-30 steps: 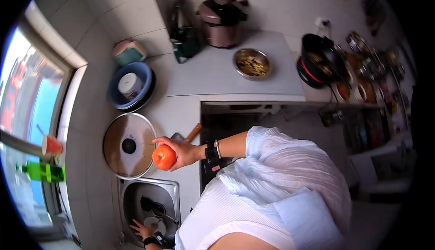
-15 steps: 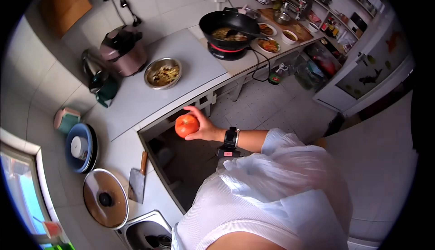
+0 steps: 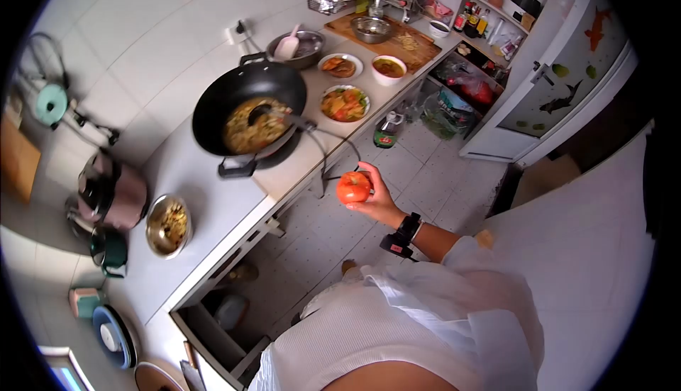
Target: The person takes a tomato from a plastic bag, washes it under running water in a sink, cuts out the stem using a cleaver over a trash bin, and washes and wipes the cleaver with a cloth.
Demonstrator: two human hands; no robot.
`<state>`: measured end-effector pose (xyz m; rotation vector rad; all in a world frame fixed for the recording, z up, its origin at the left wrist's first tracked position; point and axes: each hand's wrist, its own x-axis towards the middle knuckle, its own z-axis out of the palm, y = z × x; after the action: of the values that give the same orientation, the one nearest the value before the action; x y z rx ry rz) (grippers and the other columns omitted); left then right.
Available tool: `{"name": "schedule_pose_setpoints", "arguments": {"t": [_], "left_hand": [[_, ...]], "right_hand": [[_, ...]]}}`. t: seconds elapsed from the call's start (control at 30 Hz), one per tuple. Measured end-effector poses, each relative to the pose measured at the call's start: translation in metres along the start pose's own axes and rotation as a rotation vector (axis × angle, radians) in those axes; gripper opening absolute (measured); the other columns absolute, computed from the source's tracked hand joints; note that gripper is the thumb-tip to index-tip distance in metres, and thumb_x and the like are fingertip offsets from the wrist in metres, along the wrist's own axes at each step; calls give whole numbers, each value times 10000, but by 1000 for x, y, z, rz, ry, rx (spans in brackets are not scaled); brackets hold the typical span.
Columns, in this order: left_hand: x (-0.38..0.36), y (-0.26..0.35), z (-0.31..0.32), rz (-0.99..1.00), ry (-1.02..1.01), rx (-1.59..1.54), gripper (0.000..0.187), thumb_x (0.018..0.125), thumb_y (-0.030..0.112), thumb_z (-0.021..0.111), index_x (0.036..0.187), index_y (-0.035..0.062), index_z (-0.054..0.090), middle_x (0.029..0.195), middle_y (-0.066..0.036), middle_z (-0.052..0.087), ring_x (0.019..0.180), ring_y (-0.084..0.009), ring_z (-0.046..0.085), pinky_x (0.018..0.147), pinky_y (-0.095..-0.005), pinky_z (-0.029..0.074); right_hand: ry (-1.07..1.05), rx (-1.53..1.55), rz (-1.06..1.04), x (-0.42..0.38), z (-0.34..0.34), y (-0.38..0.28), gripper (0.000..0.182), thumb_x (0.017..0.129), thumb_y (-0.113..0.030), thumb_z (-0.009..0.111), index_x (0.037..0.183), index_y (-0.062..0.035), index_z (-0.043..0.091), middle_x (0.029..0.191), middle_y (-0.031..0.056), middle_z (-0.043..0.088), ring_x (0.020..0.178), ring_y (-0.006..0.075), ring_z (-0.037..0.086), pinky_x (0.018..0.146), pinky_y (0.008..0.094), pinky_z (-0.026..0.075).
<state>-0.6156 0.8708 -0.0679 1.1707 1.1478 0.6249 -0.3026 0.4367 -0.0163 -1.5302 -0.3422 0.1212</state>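
My right hand (image 3: 377, 199) holds a red tomato (image 3: 353, 187) from its right side, with the thumb below and fingers above it. A black watch-like band (image 3: 408, 228) and a small dark device are at the wrist. The tomato is in the air over the floor, beyond the front edge of the counter (image 3: 213, 231). Up and left of it, a black wok (image 3: 206, 114) holds cooked food with a dark ladle in it. Plates of food (image 3: 345, 103) and a bowl of soup (image 3: 389, 70) stand right of the wok. My left hand is out of view.
A steel bowl with chopped food (image 3: 168, 226), a rice-cooker-like appliance (image 3: 117, 192) and a green jug (image 3: 108, 249) stand at the left. The cleaver (image 3: 191, 373) and glass lid (image 3: 152, 377) are partly cut off at the bottom left. A cable hangs near the counter edge.
The view has turned right toward the wok and shelves. My right hand, still around the tomato, now appears farther right in the picture. The sink has left view.
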Motion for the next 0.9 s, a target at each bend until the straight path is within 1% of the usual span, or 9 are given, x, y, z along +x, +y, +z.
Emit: {"name": "schedule_pose_setpoints", "arguments": {"t": [0.1, 0.23, 0.37, 0.5, 0.53, 0.67, 0.73, 0.83, 0.9], "left_hand": [[0, 4, 62, -54, -35, -165, 420, 776, 403, 609, 1028, 135, 406, 1001, -91, 317, 871, -233, 353, 661, -366, 392], [7, 8, 127, -113, -71, -374, 363, 796, 391, 591, 979, 131, 416, 939, -77, 325, 817, -217, 350, 635, -350, 383], [23, 12, 175, -130, -89, -540, 313, 816, 378, 572, 930, 126, 426, 877, -64, 333, 762, -201, 347, 609, -334, 373], [44, 21, 215, -127, -90, -642, 275, 835, 365, 553, 881, 121, 436, 815, -50, 341, 708, -185, 344, 583, -317, 364], [48, 24, 222, -124, -86, -661, 268, 840, 362, 548, 868, 119, 438, 799, -47, 343, 694, -181, 344, 577, -313, 361], [48, 34, 236, -94, -53, -721, 252, 860, 350, 529, 819, 114, 448, 737, -33, 351, 640, -166, 341, 551, -297, 351], [40, 40, 234, -66, -27, -737, 252, 869, 343, 520, 795, 112, 453, 706, -27, 355, 612, -158, 339, 538, -289, 347], [12, 44, 217, -12, 25, -762, 263, 884, 334, 506, 758, 108, 461, 659, -17, 361, 572, -146, 337, 519, -277, 339], [-20, 42, 203, 28, 83, -783, 276, 894, 328, 496, 733, 106, 466, 628, -10, 365, 544, -138, 336, 506, -269, 335]], "right_hand": [[96, -20, 23, 23, -64, 7, 934, 615, -18, 792, 1360, -140, 242, 1203, 86, 418, 1125, 189, 445, 937, 352, 442], [213, -71, 47, 62, -134, 9, 931, 613, -28, 798, 1357, -107, 245, 1184, 89, 439, 1116, 185, 452, 916, 338, 451], [345, -139, 24, 110, -189, 32, 905, 612, -51, 796, 1337, -82, 255, 1151, 114, 477, 1047, 196, 507, 913, 337, 446], [497, -2, 104, 161, -240, 44, 866, 627, -37, 786, 1317, -76, 264, 1142, 121, 487, 1035, 203, 524, 899, 330, 455], [558, -63, 130, 174, -253, 47, 860, 627, -31, 786, 1310, -72, 265, 1144, 127, 486, 1030, 210, 535, 884, 325, 468], [583, -22, 155, 224, -311, 67, 869, 641, -64, 790, 1328, -61, 259, 1146, 126, 496, 1040, 209, 527, 885, 324, 463], [597, -93, 143, 255, -338, 76, 882, 622, -67, 802, 1322, -57, 266, 1154, 128, 486, 1039, 216, 528, 875, 321, 470], [609, -149, 201, 300, -379, 99, 883, 610, -63, 806, 1315, -57, 276, 1175, 131, 464, 1039, 219, 524, 875, 318, 472], [561, -160, 217, 341, -409, 117, 871, 609, -59, 806, 1309, -60, 286, 1203, 137, 441, 1061, 218, 507, 878, 318, 461]]}}
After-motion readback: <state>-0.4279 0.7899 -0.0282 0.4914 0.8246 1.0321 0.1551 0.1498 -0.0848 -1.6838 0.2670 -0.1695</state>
